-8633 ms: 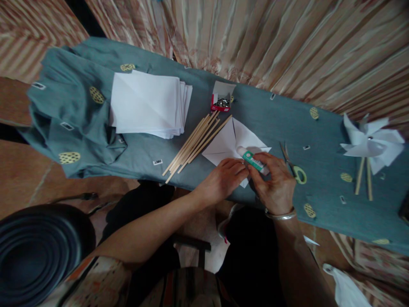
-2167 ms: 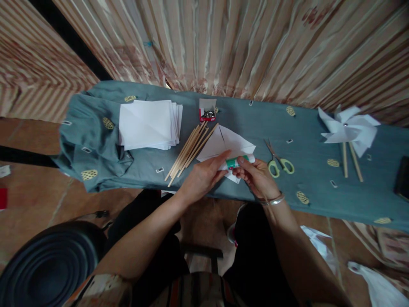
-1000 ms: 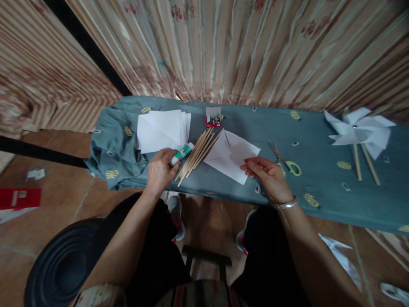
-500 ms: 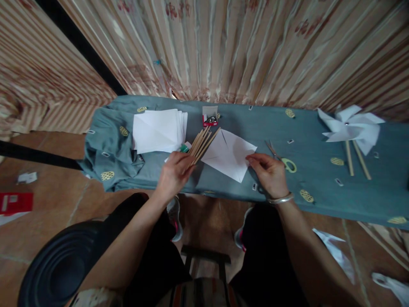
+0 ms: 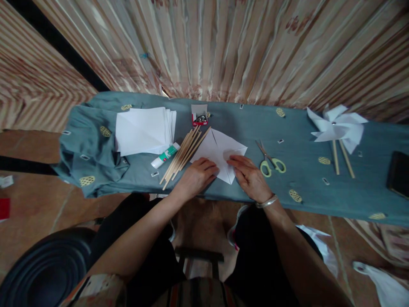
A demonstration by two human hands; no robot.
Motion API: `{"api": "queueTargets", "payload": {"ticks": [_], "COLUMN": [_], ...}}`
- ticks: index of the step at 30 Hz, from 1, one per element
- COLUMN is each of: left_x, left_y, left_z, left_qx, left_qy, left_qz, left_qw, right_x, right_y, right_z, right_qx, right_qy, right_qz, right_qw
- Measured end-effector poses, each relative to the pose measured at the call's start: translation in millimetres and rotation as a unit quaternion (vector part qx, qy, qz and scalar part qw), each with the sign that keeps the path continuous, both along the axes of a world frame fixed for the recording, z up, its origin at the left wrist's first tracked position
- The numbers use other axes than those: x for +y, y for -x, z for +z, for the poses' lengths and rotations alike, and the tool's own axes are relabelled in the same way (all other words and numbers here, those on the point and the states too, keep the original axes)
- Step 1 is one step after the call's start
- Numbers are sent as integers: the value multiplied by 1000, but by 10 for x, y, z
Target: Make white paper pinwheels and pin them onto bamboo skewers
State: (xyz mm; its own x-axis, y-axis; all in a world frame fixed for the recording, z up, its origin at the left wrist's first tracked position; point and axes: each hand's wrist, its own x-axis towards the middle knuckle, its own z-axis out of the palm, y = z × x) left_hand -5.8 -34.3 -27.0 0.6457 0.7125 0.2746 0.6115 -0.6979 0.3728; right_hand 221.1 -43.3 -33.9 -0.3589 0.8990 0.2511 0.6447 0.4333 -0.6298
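A square sheet of white paper [image 5: 228, 145] with cuts running in from its corners lies on the cloth in front of me. My left hand [image 5: 200, 174] rests on its lower left side, fingers bent a little and lying on the paper. From the right, my right hand [image 5: 249, 175] reaches over the sheet, its fingers stretched out near the middle. A bundle of wooden sticks [image 5: 183, 154] lies just left of the sheet, beside a glue stick [image 5: 165, 155] with a green label. Scissors [image 5: 268, 160] with light green handles lie partly open to the right of my right hand.
A stack of white paper [image 5: 142, 132] lies at the left. Behind the sheet stands a small red and white box [image 5: 200, 117] of metal pins. Finished paper pinwheels [image 5: 338, 125] on sticks lie at the right, near a dark object [image 5: 398, 175]. A pleated curtain [image 5: 223, 51] hangs behind.
My left hand has left the sticks and moved right onto the paper. My right hand has moved from the sheet's right corner in over its middle. The view has shifted right.
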Motion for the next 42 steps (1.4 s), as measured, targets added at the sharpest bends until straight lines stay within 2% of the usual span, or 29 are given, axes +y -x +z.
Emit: {"api": "queueTargets", "payload": {"ticks": [9,17,26,31,37,42], "left_x": [21,37,2,-13,-22,-49], "left_y": [17,-13,-42,-50,-77,-83], "left_z": [-39,-42,-52,-12,14,-4], "left_qx": [-26,-13,-94,-81,-70,-83], "left_qy": [24,12,45,66,72,65], "left_qz": [11,11,58,67,78,87], "left_qw": [999,1000,993,992,992,991], "right_x": [9,20,49,79,81,91], "right_y": [-19,-30,44,41,147,251], "right_z": [36,66,35,28,12,4], "right_qx": [-8,17,131,187,167,104], "right_qy": [32,52,102,122,106,44], "right_qz": [6,-2,-54,-54,-106,-130], "right_qw": [999,999,985,973,974,985]}}
